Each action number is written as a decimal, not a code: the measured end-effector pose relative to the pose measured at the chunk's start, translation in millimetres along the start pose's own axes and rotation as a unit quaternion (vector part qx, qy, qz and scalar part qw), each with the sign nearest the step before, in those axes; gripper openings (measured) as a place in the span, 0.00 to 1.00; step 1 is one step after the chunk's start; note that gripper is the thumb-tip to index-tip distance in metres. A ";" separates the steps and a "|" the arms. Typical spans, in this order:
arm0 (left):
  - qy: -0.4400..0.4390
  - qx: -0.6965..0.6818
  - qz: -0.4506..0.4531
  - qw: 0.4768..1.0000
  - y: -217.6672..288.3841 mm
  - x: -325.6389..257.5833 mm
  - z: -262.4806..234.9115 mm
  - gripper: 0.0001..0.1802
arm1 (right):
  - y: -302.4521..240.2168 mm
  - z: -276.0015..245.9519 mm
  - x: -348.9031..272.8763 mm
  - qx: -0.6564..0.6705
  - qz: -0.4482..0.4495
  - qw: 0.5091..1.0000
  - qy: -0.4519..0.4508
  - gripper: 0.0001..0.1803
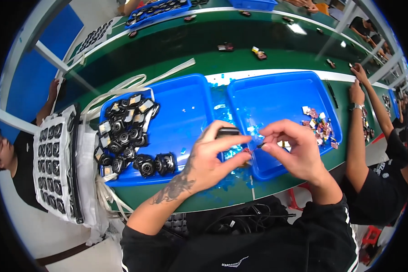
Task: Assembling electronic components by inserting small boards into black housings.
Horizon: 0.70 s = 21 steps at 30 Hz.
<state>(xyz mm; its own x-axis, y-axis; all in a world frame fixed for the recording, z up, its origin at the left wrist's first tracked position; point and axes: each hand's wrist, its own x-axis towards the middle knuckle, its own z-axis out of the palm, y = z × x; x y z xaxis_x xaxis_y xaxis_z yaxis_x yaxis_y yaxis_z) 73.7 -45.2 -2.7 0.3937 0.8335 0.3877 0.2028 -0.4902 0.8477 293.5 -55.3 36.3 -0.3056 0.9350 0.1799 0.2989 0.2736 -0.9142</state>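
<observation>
Head view: my left hand (208,158) grips a small black part (227,132); my right hand (294,149) pinches a tiny piece (260,145) above the blue trays (276,90).

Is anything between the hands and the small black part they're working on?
No. The left hand already grips the small black part, and the right hand pinches a tiny piece beside it.
</observation>
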 end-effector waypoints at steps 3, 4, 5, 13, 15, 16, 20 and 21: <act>-0.006 -0.048 -0.016 0.999 -2.3 -4.4 2.3 0.10 | 2.7 11.7 0.4 0.079 0.024 0.997 -0.013 0.08; -0.003 -0.051 -0.008 0.999 -3.5 -4.5 0.6 0.08 | 4.1 13.9 0.3 0.113 0.037 0.993 -0.022 0.07; -0.001 -0.054 0.001 0.999 -4.2 -4.5 -0.5 0.07 | 5.3 16.0 -0.1 0.111 0.037 0.993 -0.021 0.07; -0.005 -0.067 -0.011 0.998 -1.2 -6.4 -4.1 0.06 | 10.8 8.5 8.1 0.224 0.139 0.959 -0.109 0.05; -0.011 -0.060 -0.020 0.998 -1.8 -8.8 -3.9 0.06 | 16.8 6.0 15.5 0.246 0.149 0.949 -0.127 0.04; 0.003 -0.013 -0.003 1.000 -3.0 -8.3 -3.4 0.07 | 18.2 4.7 19.6 0.250 0.168 0.942 -0.151 0.04; 0.010 0.063 0.026 0.998 -2.0 -6.1 -3.5 0.08 | 25.0 6.8 27.1 0.246 0.184 0.926 -0.219 0.08; 0.009 0.063 0.027 0.998 -1.7 -6.1 -2.8 0.08 | 26.8 8.1 28.0 0.243 0.191 0.922 -0.234 0.08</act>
<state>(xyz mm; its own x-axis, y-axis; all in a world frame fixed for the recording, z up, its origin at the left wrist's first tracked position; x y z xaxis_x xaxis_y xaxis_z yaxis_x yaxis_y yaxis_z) 68.5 -48.8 -5.5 0.3913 0.8090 0.4386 0.2933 -0.5614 0.7738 285.6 -23.6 13.9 -0.6521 0.7117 -0.2613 0.0595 -0.2956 -0.9535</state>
